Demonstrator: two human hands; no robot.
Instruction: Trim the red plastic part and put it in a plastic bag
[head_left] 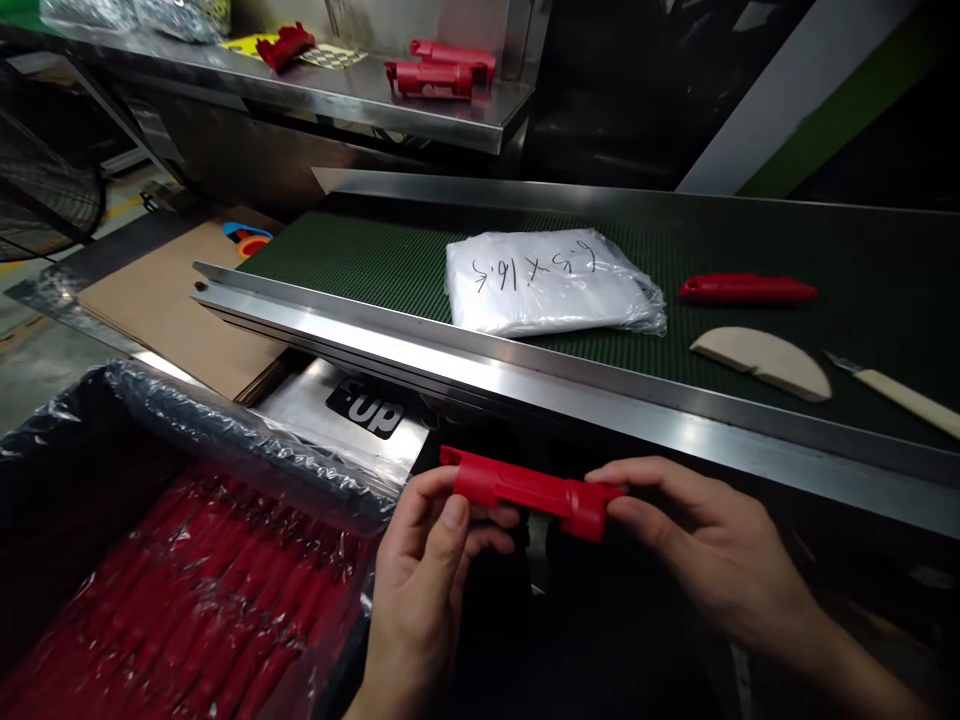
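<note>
The fingers (480, 520) of the left hand (427, 590) pinch one end of a red plastic handle (532, 492), thumb on its near face and fingertips curled under it, while the right hand (697, 550) pinches the other end between thumb and forefinger; the handle lies level between the two hands, held in the air just below the steel edge of the conveyor (525, 375). The conveyor's dark green belt (375, 260) runs across the upper middle of the view and carries several things. To the lower left stands a black bin (45, 480) lined with clear plastic film and filled with many more red parts (195, 610) under the film. Beyond it, flat brown cardboard (157, 300) lies beside the conveyor, with a small blue and orange object (246, 238) on its far edge. At the top a steel shelf (300, 95) holds a few red moulded pieces (439, 72). On the belt lies a packet of clear plastic bags (547, 280) with handwriting on it, well apart from the hands. To its right lie another red handle (746, 290), a pale half-round piece (765, 360) and, nearest the right border, a small knife with a pale handle (900, 392). A black sticker reading "up" (367, 408) shows on a steel plate under the conveyor edge.
</note>
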